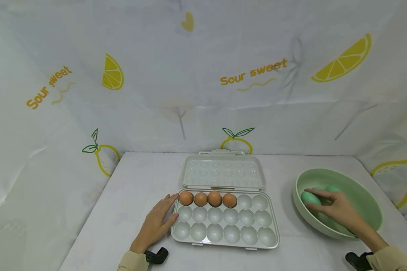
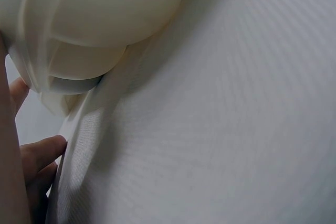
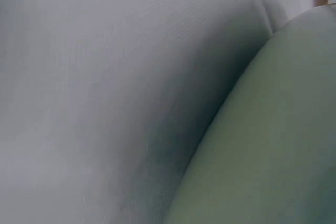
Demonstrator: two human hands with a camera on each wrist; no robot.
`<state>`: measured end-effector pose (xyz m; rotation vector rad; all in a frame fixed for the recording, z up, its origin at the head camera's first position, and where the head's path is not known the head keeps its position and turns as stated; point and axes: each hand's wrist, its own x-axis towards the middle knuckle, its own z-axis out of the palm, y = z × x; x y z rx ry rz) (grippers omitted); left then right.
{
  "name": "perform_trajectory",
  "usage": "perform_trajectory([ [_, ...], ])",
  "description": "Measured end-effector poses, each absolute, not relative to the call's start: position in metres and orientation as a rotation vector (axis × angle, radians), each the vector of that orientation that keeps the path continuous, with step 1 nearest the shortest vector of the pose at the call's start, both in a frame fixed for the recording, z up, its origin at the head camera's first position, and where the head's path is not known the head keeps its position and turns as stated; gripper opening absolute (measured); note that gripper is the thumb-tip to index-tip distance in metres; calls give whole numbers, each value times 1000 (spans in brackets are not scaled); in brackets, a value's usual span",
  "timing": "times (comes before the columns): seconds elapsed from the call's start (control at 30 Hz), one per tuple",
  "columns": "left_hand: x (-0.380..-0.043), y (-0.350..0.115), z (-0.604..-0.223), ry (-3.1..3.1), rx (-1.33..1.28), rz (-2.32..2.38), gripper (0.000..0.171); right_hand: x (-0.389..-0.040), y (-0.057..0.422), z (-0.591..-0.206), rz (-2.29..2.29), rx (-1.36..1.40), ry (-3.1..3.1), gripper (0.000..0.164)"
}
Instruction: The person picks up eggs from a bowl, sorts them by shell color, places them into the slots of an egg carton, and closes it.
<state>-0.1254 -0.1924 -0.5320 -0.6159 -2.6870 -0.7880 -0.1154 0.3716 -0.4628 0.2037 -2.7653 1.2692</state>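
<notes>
My right hand [image 1: 337,209] reaches into a green bowl [image 1: 369,203] at the right and pinches a green egg [image 1: 310,198] between thumb and fingers. Beside it in the bowl, another green egg [image 1: 332,188] shows behind the fingers. My left hand [image 1: 157,219] rests along the left edge of an egg box [image 1: 224,244], fingers straight and spread, touching its side. Brown eggs, such as this egg [image 1: 214,198], fill the first several cups of the box's back row from the left. In the left wrist view, the rounded undersides of the cups [image 2: 115,9] rise beside the fingers.
The box's clear lid [image 1: 224,171] lies folded open behind it. A white cloth covers the table [image 1: 135,180], and a printed white sheet [image 1: 162,75] hangs behind and at the sides. The bowl's outer wall [image 3: 262,140] fills the right of the right wrist view.
</notes>
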Motion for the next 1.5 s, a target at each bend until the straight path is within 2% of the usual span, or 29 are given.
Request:
perform_trajectory([
  [0.43,-125,-193,-532,-2685,-614,-791,61,-113,363,-444,1524,-6,-2514,48],
  [1.03,-125,-193,-532,-2680,-619,-791,62,-116,323,-430,1439,-19,-2236,50],
  [1.27,-125,-193,-530,-2673,-627,-782,62,-116,306,-426,1745,80,-2100,52],
  [1.5,-126,-192,-530,-2677,-625,-784,62,-117,278,-423,1857,213,-2104,51],
])
